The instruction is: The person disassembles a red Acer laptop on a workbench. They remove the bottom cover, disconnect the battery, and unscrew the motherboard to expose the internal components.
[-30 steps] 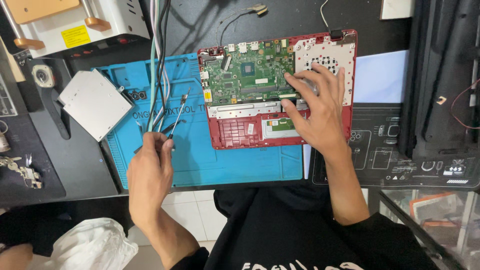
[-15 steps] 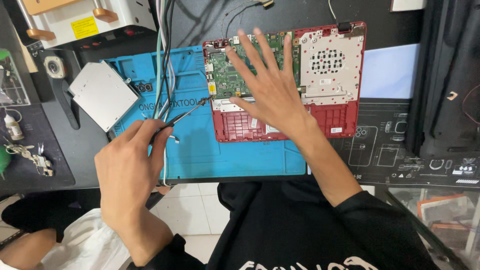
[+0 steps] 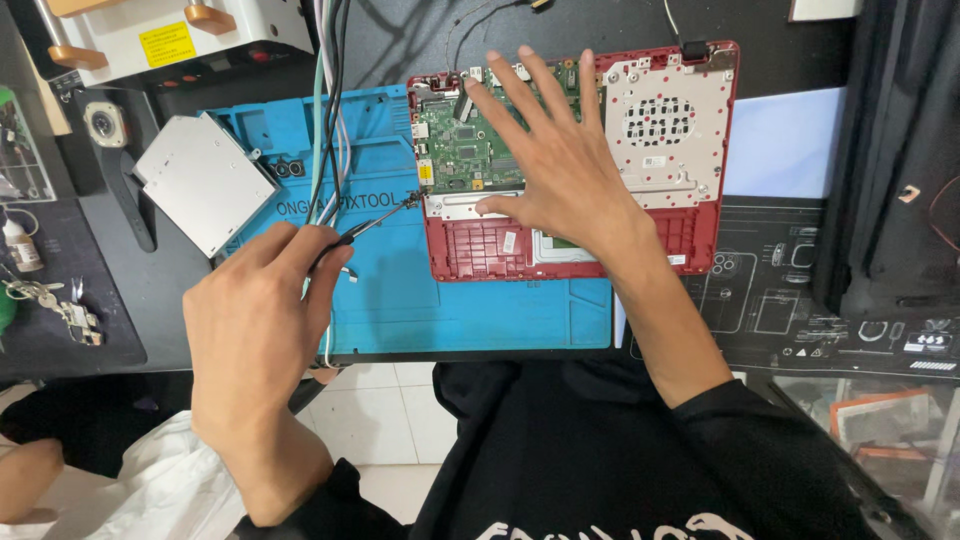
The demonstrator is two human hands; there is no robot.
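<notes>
Compared with the frame half a second earlier, the right hand (image 3: 560, 165) is seen to have been shifted slightly toward the far edge of the opened red laptop base (image 3: 575, 160), and the left hand (image 3: 262, 320) to have been brought lower and nearer the camera. The red plastic laptop base, with its cover removed, is laid on the blue silicone repair mat (image 3: 400, 290) toward the mat's right side. A green circuit board (image 3: 455, 150) is exposed in its left half and a perforated silver metal plate (image 3: 660, 125) in its right half. The right hand is held flat and released, with fingers spread over the board and the middle of the base; nothing is grasped by it. A thin black-handled screwdriver (image 3: 375, 222) is gripped between the fingers of the left hand, its tip pointed toward the left edge of the laptop base and held just short of it. A bundle of hanging cables (image 3: 328, 110), green, black and white, is crossed behind the tool. A flat silver optical drive (image 3: 203, 182) is laid at the mat's left corner. The mat is carried by a dark bench (image 3: 150, 290), on which a white machine with wooden handles (image 3: 170, 35) is stood at the far left.
</notes>
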